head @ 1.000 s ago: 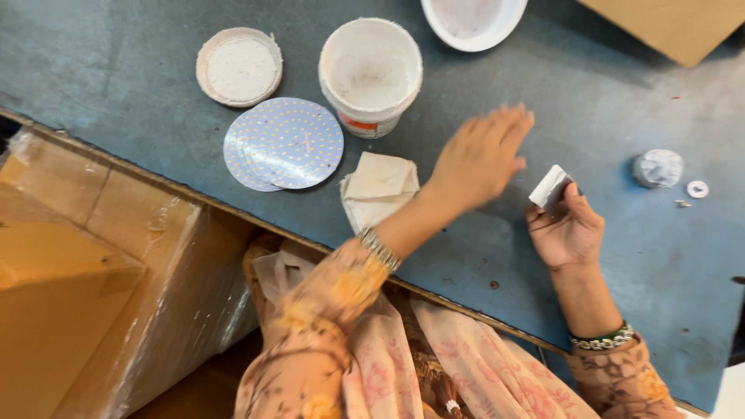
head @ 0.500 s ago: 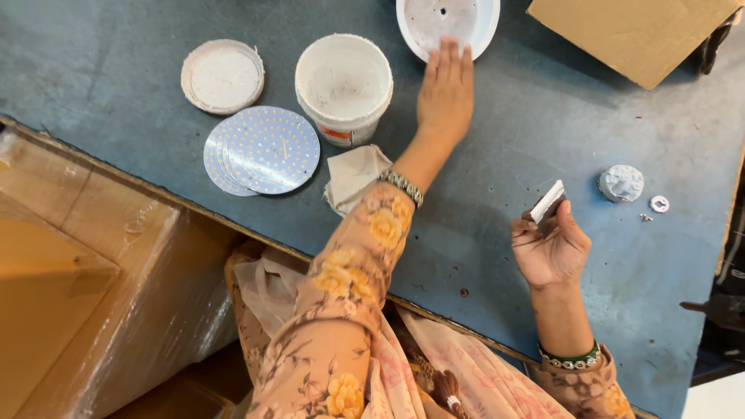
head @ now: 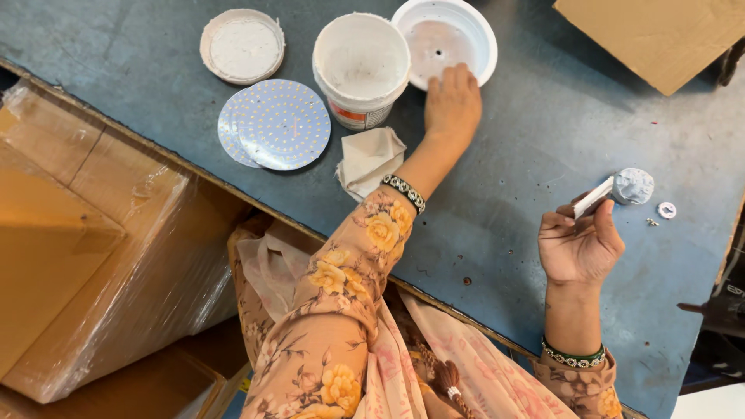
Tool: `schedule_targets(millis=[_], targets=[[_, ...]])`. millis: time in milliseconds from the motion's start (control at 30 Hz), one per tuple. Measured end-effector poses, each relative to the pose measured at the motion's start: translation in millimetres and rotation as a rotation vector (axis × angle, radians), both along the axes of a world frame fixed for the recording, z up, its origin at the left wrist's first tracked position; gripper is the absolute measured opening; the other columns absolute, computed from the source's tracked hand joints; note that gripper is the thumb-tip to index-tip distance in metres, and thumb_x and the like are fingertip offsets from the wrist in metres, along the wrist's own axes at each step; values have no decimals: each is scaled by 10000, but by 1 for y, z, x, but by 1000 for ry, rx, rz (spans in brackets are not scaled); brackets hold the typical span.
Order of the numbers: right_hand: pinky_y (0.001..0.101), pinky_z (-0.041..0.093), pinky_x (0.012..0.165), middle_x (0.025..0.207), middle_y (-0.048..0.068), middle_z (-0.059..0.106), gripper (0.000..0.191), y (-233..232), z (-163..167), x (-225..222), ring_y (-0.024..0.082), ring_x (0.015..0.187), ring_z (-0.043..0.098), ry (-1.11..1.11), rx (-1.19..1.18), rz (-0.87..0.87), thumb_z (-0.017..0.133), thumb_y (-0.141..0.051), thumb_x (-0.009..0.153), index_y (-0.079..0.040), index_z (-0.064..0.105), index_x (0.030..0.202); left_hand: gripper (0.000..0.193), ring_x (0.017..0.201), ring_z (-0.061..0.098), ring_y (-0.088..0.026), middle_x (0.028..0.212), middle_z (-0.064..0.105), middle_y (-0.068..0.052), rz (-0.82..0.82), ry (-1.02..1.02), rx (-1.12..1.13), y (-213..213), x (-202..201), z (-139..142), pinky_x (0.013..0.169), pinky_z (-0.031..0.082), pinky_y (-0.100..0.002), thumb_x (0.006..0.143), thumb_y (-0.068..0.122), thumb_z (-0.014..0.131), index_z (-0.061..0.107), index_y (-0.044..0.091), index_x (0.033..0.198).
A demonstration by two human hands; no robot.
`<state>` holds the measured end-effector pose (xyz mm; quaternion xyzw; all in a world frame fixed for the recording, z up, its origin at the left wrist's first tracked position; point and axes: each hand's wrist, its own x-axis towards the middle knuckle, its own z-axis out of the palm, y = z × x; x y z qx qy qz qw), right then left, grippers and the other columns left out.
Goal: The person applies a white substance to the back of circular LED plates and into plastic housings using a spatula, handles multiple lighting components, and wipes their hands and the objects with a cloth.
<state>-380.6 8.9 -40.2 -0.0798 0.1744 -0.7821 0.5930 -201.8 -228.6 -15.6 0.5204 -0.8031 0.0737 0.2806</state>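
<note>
My left hand (head: 452,102) reaches far across the blue table and grips the near rim of a white round dish-shaped housing (head: 446,39) with a small hole in its middle. A white plastic tub (head: 361,66) smeared with white paste stands just left of that housing. My right hand (head: 578,244) is raised near the table's right side, palm up, pinching a small flat white spatula (head: 593,198) between thumb and fingers. A folded beige cloth (head: 369,159) lies beside my left forearm.
A round white disc dotted with small points (head: 275,124) lies on another like it. The tub's lid (head: 242,45) rests upside down at the far left. A grey lump (head: 634,186) and a small white ring (head: 667,209) sit at the right. Cardboard sheet (head: 652,35) far right; wrapped cartons (head: 85,233) left.
My left hand has swung from above the cloth out to the white housing and closed on its rim. My right hand has kept hold of the spatula, almost still.
</note>
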Motion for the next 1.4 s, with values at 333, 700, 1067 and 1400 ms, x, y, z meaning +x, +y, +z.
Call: schedule_targets(millis=[333, 700, 1067, 1400], targets=[[251, 461, 785, 1142, 14, 768, 135, -1, 6, 6, 138, 941, 692, 87, -2, 5, 626, -195, 1146, -126, 742, 1154, 595, 1156, 610, -359, 1243, 627, -188, -730, 388, 197, 138, 66, 1, 997, 470, -472, 782, 347, 765, 646, 31, 1271], [308, 536, 854, 1078, 86, 773, 209, -30, 15, 29, 229, 958, 710, 173, 91, 67, 637, -128, 983, -60, 757, 1139, 1481, 1530, 248, -354, 1609, 328, -184, 0, 675, 212, 52, 177, -16, 1201, 47, -700, 547, 738, 922, 151, 13, 1584], [243, 504, 846, 1114, 74, 762, 159, -20, 11, 15, 157, 1005, 699, 108, 58, 131, 619, -141, 1029, -67, 745, 1091, 1407, 1509, 337, -196, 1579, 385, -35, 204, 591, 213, 5, 161, -17, 1248, 23, -626, 486, 737, 975, 248, 172, 1550], [300, 550, 889, 1176, 88, 693, 223, -34, 78, 90, 178, 1018, 661, 1266, -86, -236, 630, 37, 1060, -52, 736, 1235, 1166, 1579, 356, -188, 1603, 418, -20, -276, 456, -215, 42, 183, -23, 1278, 33, -504, 771, 554, 1034, 247, 180, 1544]])
